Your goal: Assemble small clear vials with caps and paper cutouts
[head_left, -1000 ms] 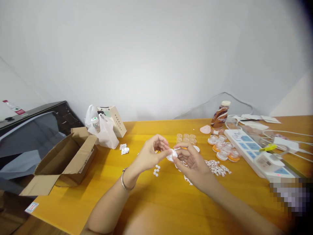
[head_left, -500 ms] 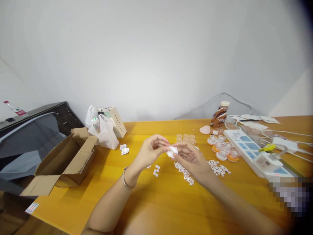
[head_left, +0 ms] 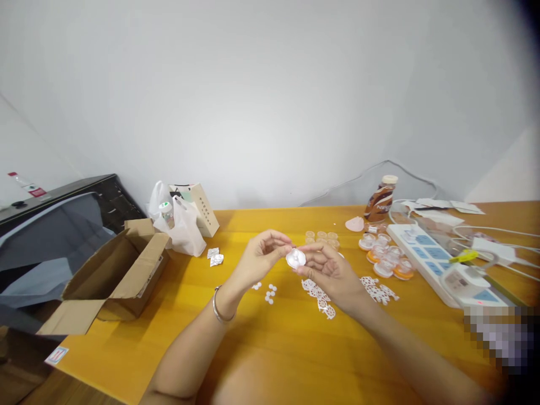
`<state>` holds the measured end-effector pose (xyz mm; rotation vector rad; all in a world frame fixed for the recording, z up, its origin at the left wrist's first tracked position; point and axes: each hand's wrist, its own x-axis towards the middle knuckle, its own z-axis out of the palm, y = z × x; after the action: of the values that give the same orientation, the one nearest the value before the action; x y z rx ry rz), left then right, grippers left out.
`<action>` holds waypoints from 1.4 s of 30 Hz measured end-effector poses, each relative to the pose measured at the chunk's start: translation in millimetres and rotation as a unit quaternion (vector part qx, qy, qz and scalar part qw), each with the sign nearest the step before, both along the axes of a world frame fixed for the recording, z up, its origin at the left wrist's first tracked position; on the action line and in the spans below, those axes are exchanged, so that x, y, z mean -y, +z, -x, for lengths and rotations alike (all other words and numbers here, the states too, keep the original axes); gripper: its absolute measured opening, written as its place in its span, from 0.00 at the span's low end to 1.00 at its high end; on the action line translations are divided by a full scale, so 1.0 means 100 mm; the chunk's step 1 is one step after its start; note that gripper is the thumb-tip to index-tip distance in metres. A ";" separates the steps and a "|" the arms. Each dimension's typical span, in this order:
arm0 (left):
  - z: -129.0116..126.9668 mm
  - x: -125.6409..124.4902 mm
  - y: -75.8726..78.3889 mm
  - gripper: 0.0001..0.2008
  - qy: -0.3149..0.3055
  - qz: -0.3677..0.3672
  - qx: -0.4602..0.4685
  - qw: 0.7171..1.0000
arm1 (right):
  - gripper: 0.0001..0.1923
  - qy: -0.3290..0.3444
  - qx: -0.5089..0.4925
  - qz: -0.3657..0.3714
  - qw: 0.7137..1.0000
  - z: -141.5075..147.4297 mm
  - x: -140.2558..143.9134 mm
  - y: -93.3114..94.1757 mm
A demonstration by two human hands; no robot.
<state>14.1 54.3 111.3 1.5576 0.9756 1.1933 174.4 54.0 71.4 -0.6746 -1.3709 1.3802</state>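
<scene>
Between my two hands, above the middle of the table, is a small round white plastic piece point(head_left: 296, 258) with a raised centre. My left hand point(head_left: 265, 256) pinches its left edge with thumb and fingertips. My right hand point(head_left: 331, 273) grips it from the right, thumb below and fingers above. Under the hands lie several small white discs point(head_left: 270, 293) and flat white plastic pieces with wheel-like cut-outs point(head_left: 324, 306). More white cut-out pieces point(head_left: 379, 289) lie to the right. Clear round cups point(head_left: 322, 236) stand in rows behind my right hand.
Clear and orange round assemblies point(head_left: 386, 256) sit beside a power strip point(head_left: 424, 256) with a plugged-in charger point(head_left: 459, 279). A brown drink bottle point(head_left: 379, 199) stands behind them. At left are an open cardboard box point(head_left: 139, 270), a white plastic bag point(head_left: 185, 228) and foil packets point(head_left: 216, 259).
The round white piece has tilted, showing more of its face, and has shifted slightly left. Both hands stay on it, and my right fingers have moved a little.
</scene>
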 end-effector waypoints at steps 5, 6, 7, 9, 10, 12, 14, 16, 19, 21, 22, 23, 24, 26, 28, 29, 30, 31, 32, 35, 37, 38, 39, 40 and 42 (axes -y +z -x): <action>0.01 -0.08 -0.10 0.08 0.059 -0.065 -0.063 0.994 | 0.18 -0.054 0.004 -0.020 0.998 -0.13 -0.08 0.10; 0.01 -0.12 -0.16 0.08 0.067 -0.076 -0.086 0.991 | 0.18 -0.077 0.011 -0.022 0.997 -0.18 -0.10 0.13; 0.00 -0.17 -0.23 0.08 0.068 -0.085 -0.114 0.988 | 0.18 -0.099 0.019 -0.024 0.995 -0.24 -0.11 0.16; -0.04 -0.26 -0.40 0.08 0.060 -0.107 -0.188 0.974 | 0.18 -0.123 0.028 -0.030 0.992 -0.34 -0.14 0.23; -0.07 -0.31 -0.50 0.09 0.054 -0.119 -0.229 0.965 | 0.18 -0.130 0.029 -0.033 0.991 -0.39 -0.15 0.26; -0.15 -0.40 -0.70 0.12 0.037 -0.137 -0.296 0.945 | 0.18 -0.135 0.029 -0.039 0.990 -0.46 -0.15 0.29; -0.23 -0.48 -0.87 0.15 0.029 -0.145 -0.345 0.927 | 0.17 -0.136 0.027 -0.045 0.989 -0.49 -0.15 0.31; -0.31 -0.56 -1.00 0.18 0.032 -0.151 -0.384 0.910 | 0.17 -0.135 0.027 -0.051 0.989 -0.50 -0.14 0.32; -0.41 -0.67 -1.09 0.22 0.027 -0.155 -0.412 0.897 | 0.18 -0.130 0.029 -0.050 0.990 -0.49 -0.13 0.32; -0.48 -0.73 -1.10 0.24 0.019 -0.155 -0.423 0.892 | 0.19 -0.124 0.028 -0.047 0.991 -0.49 -0.13 0.32; -0.51 -0.75 -1.09 0.24 0.016 -0.156 -0.430 0.889 | 0.20 -0.120 0.028 -0.047 0.991 -0.50 -0.13 0.32; -0.55 -0.77 -1.08 0.24 0.011 -0.158 -0.438 0.885 | 0.20 -0.118 0.027 -0.048 0.991 -0.50 -0.13 0.32; -0.58 -0.79 -1.07 0.23 0.007 -0.160 -0.445 0.881 | 0.20 -0.118 0.027 -0.049 0.991 -0.51 -0.14 0.32; -0.66 -0.83 -1.07 0.21 -0.002 -0.161 -0.459 0.874 | 0.20 -0.119 0.027 -0.052 0.991 -0.51 -0.14 0.32; -0.72 -0.85 -1.08 0.18 -0.005 -0.157 -0.470 0.869 | 0.20 -0.119 0.029 -0.057 0.991 -0.52 -0.14 0.32; -0.75 -0.86 -1.08 0.17 -0.004 -0.154 -0.474 0.867 | 0.19 -0.118 0.030 -0.059 0.991 -0.52 -0.14 0.32; -0.77 -0.86 -1.09 0.16 0.000 -0.151 -0.476 0.866 | 0.19 -0.116 0.031 -0.060 0.991 -0.52 -0.14 0.32; -0.78 -0.86 -1.09 0.15 0.004 -0.148 -0.477 0.866 | 0.18 -0.113 0.031 -0.060 0.991 -0.52 -0.14 0.32; -0.79 -0.85 -1.08 0.14 0.010 -0.145 -0.476 0.867 | 0.18 -0.110 0.031 -0.059 0.992 -0.51 -0.13 0.32; -0.71 -0.77 -0.95 0.15 0.023 -0.147 -0.465 0.873 | 0.17 -0.104 0.033 -0.055 0.993 -0.50 -0.11 0.33; -0.56 -0.66 -0.74 0.15 0.022 -0.158 -0.442 0.883 | 0.17 -0.106 0.036 -0.057 0.992 -0.48 -0.09 0.33; -0.47 -0.59 -0.61 0.15 0.008 -0.172 -0.411 0.895 | 0.17 -0.109 0.038 -0.060 0.992 -0.47 -0.08 0.33; -0.36 -0.51 -0.46 0.15 0.007 -0.182 -0.376 0.909 | 0.16 -0.113 0.039 -0.064 0.991 -0.46 -0.07 0.33; -0.26 -0.43 -0.31 0.14 0.008 -0.188 -0.340 0.921 | 0.16 -0.116 0.039 -0.068 0.990 -0.45 -0.06 0.34; -0.07 -0.26 -0.03 0.14 0.030 -0.205 -0.240 0.948 | 0.16 -0.120 0.039 -0.071 0.989 -0.41 -0.03 0.35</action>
<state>20.9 79.8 108.0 2.2359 1.1359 1.1286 215.8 56.6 105.9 -0.7768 -1.3860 1.0648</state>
